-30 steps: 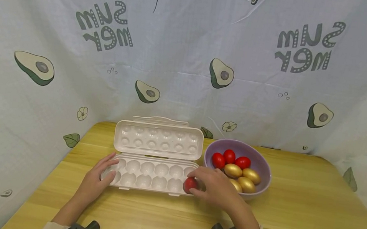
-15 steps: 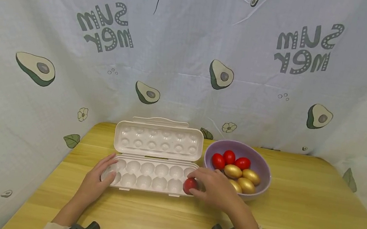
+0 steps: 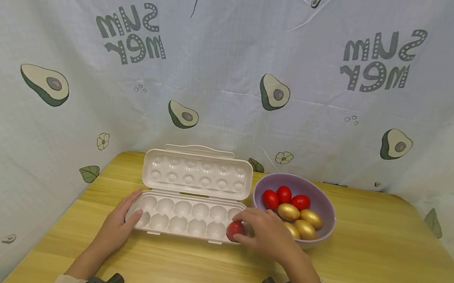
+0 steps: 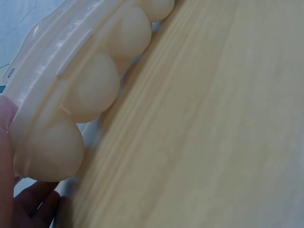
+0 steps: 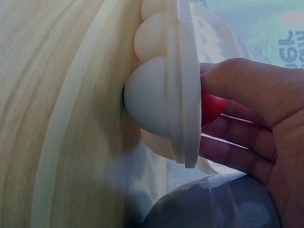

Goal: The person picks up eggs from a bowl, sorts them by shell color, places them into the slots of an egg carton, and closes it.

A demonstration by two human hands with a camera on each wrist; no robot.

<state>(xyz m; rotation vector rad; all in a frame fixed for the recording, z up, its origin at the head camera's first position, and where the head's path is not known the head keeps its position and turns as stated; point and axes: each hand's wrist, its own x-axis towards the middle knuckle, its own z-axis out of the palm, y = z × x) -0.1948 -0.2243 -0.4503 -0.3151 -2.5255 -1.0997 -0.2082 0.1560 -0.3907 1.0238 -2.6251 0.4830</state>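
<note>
A pale plastic egg carton (image 3: 176, 233) lies on the table with its lid (image 3: 196, 190) swung back. My right hand (image 3: 268, 233) pinches a red egg (image 3: 235, 230) between thumb and fingers at the front-right cup. In the right wrist view the lower part of that red egg (image 5: 212, 110) sits behind the carton's rim. My left hand (image 3: 117, 225) holds the carton's left end, thumb at the front rim and fingers along the side. The left wrist view shows the thumb (image 4: 6, 114) against the carton's edge, with some fingers partly hidden behind its rounded cups.
A purple bowl (image 3: 329, 222) with several red eggs (image 3: 284, 194) and gold eggs (image 3: 306, 229) stands right of the carton, close to my right hand. The wooden table (image 3: 388, 258) extends to the right and front. A printed cloth (image 3: 228, 65) hangs behind.
My left fingers have shifted slightly outward, from over the carton's left end to its side. The right hand and the red egg stay in place.
</note>
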